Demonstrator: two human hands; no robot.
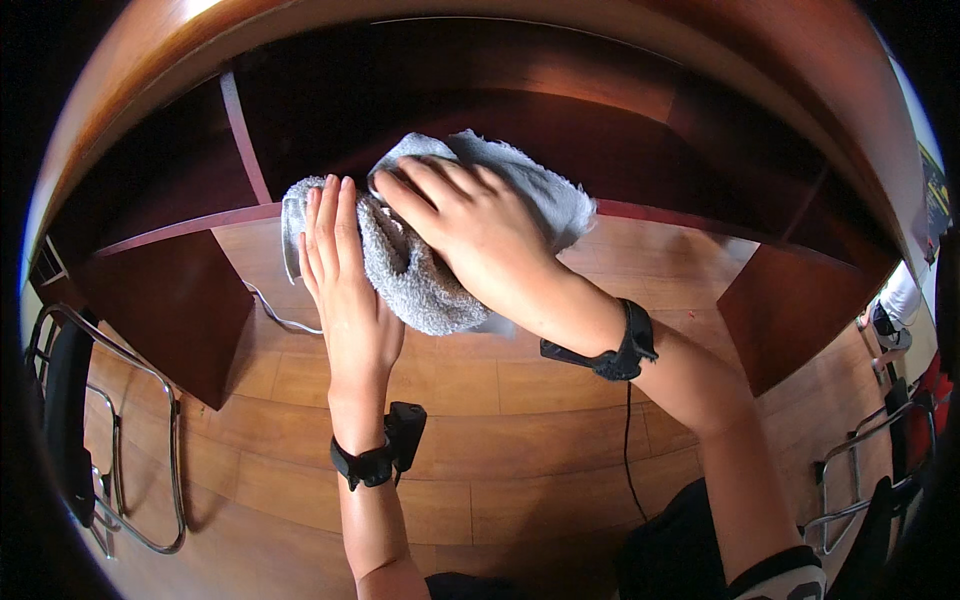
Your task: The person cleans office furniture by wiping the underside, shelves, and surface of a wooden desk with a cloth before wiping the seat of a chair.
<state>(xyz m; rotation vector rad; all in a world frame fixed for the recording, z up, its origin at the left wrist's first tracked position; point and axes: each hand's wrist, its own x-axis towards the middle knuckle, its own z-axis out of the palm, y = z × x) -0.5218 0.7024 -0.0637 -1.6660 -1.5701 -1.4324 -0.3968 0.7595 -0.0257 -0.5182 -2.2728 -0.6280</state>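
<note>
A grey terry cloth (427,296) lies bunched over the front edge of a dark reddish-brown wooden shelf (630,161), and part of it hangs below that edge. My left hand (341,281) is on the left part of the cloth, fingers straight and close together, its thumb hidden by the folds. Across the upper part of the cloth lies my right hand (480,225), with its fingers bent over the fabric and pressing it toward the shelf. Its thumb is out of sight. A frayed corner of the cloth spreads to the right of this hand.
Above the shelf curves a brown wooden desktop (780,45). Side panels (172,315) stand left and right below it. Metal-framed chairs (176,450) are at both sides on the wood-look floor (450,442). A white cable (289,324) runs behind my left hand. A person (896,307) is at the far right.
</note>
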